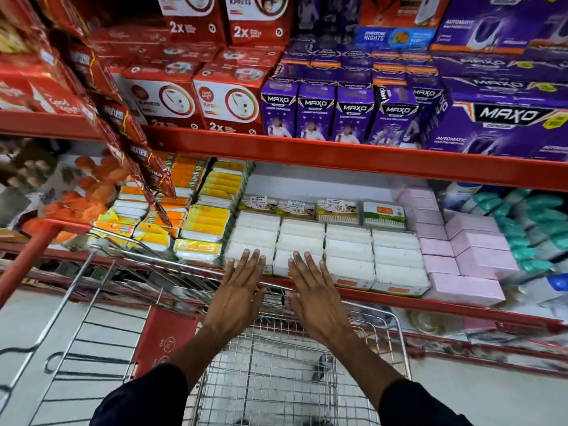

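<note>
Head view: I am looking down over a wire trolley [276,379] at red shelving [338,155].
Left hand [238,290]: flat, with the fingers straight and slightly apart, gripping nothing. The tips lie over the front-left stack of the white packs [349,250]; I cannot tell whether they touch.
Right hand [313,290]: the same pose, fingers straight and a little spread, tips over the next stack to the right. Contact is unclear here too.
White packs: in rows on the lower shelf, between the yellow-orange packs [209,216] and the pink boxes [473,250]. Their orange front labels are too small for me to read.
Back row: small swab boxes [338,210] with price stickers, print illegible.
Purple cartons [316,112]: I read "MAXO" and "LIQUID VAPORISER".
Large purple box [504,124]: "MAXO", "AUTOMATIC".
Red cartons [229,103]: "XPRESS" and "2x".
Hanging sachets [138,155]: "Mortein".
Blue box [395,36]: "COMFORTING NIGHTS".
</note>
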Demonstrator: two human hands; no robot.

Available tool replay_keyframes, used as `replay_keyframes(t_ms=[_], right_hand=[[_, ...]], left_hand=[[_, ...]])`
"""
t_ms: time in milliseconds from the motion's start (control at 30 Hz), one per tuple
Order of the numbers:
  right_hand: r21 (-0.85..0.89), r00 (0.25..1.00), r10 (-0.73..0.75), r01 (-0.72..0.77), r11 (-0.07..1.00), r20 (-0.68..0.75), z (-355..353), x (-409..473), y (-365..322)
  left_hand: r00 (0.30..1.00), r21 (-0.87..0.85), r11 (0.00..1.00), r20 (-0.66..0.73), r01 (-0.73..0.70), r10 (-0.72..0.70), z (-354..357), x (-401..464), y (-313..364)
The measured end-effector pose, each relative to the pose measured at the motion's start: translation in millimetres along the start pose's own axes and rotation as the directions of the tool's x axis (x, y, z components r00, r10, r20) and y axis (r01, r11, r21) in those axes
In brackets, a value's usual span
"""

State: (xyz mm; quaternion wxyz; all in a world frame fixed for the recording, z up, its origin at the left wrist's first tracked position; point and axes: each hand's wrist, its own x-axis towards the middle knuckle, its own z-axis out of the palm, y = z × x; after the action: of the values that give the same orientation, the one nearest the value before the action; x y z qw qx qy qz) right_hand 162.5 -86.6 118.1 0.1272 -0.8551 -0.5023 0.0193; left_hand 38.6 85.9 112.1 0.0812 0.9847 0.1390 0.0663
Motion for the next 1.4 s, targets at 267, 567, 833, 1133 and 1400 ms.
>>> replay_keyframes(t_ms=[267,567,833,1133,1400], right_hand=[[-0.031,1.000,-0.002,0.002,1.000,0.019,0,-4,5],[0.017,0.953,0.260,-0.261,0.965,-0.157,-30,-57,73],[-0.028,0.936,0.327,-0.333,0.943,-0.128,-29,-79,116],[-0.070,0.938,0.332,-0.340,0.938,-0.104,-37,-79,112],[-0.017,0.886,0.199,-0.227,0.974,-0.419,-149,-56,67]], left_hand=[[0.998,0.056,0.998,0.047,0.035,-0.038,4,0,8],[0.982,0.024,0.982,0.035,-0.188,0.187,5,25,102],[0.969,0.069,0.972,0.121,-0.224,0.215,30,43,142],[0.970,0.102,0.972,0.142,-0.212,0.196,22,42,147],[0.954,0.048,0.981,-0.228,-0.188,0.194,-95,46,162]])
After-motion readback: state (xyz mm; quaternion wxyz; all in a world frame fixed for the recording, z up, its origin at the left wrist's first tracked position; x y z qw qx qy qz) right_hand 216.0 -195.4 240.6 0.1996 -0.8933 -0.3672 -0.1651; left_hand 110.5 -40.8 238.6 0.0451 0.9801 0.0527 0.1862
